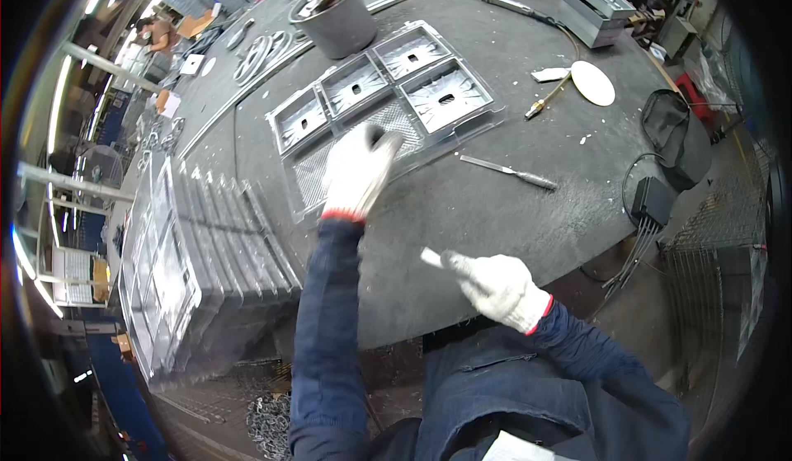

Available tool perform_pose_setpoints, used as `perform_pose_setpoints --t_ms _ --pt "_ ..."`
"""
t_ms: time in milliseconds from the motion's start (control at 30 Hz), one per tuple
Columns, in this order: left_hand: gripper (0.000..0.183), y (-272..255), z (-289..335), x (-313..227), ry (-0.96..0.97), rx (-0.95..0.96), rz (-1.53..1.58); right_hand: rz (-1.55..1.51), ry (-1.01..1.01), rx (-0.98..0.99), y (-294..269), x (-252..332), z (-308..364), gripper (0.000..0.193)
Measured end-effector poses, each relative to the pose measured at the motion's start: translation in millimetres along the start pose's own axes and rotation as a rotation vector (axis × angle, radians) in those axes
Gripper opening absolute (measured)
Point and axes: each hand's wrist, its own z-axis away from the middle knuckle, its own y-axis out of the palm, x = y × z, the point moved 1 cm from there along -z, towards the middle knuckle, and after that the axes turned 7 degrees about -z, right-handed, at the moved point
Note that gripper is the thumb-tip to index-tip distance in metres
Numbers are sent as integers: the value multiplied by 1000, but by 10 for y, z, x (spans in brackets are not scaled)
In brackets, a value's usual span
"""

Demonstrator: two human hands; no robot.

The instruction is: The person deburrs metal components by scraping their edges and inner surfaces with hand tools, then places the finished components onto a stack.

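the left hand (361, 164), grip too blurred to tell, was over one tray (312, 172) with four pale panels (441, 108), left of one file (510, 171). the right hand (500, 290), nearer, pinched one white piece (431, 257).

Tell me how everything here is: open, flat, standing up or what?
Left hand: gloved, over the tray, blurred
Right hand: gloved, grip unclear
Tray: lying flat
Stacked trays: standing on edge
Bucket: upright, open, things inside
Thin tool: lying loose
White disc: lying flat
Hose: coiled
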Motion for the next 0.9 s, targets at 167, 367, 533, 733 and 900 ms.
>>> perform_pose_setpoints --t_ms 167,367,533,733,900 --pt "68 830 -1016 -136 -98 100 -210 -44 8 -69 38 -158 100 66" --pt "48 789 -1240 -347 -105 -101 -248 54 67 62 45 -95 47 63" --pt "41 191 -695 -600 -74 -450 -77 112 54 -80 -189 -37 80 55" --pt "54 -324 788 87 -127 -453 138 303 155 -15 -372 -162 14 53" --pt "57 -34 1808 429 11 -900 -18 499 21 -170 -408 -280 -180 47"
